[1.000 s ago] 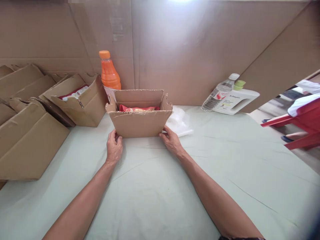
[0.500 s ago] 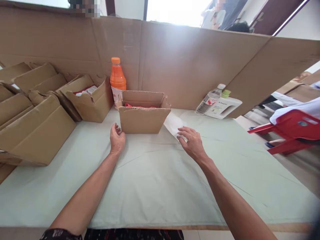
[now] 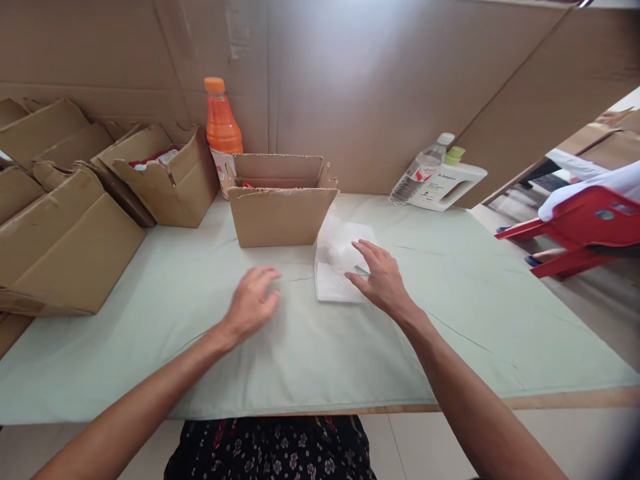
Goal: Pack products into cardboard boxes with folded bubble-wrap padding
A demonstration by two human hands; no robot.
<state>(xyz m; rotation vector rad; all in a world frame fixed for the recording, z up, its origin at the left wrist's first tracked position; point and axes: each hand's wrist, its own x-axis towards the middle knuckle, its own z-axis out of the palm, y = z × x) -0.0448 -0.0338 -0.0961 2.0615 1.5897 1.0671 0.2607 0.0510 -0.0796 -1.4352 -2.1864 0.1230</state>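
My right hand (image 3: pixel 383 277) is open, its thumb and fingers spread at the right edge of a thin white translucent sheet (image 3: pixel 340 283). Whether the fingertips touch that sheet I cannot tell. The sheet lies rumpled and partly folded on the table. My left hand (image 3: pixel 253 300) is empty, its fingers apart and slightly blurred, over the cloth left of the sheet. Just beyond both hands stands an open cardboard box (image 3: pixel 283 217); a bit of something red shows inside, mostly hidden by the front wall.
More open cardboard boxes (image 3: pixel 75 247) crowd the left side. An orange bottle (image 3: pixel 223 127) stands behind the middle box. At the back right are a clear bottle (image 3: pixel 420 170) and a white jug (image 3: pixel 447 187). Tall cardboard (image 3: pixel 350 93) walls the back; a red chair (image 3: pixel 595 227) is at right.
The white sheet now lies nearer, in front of the box's right corner. My left hand has left the box's side and moved right and nearer. The view has tilted down.
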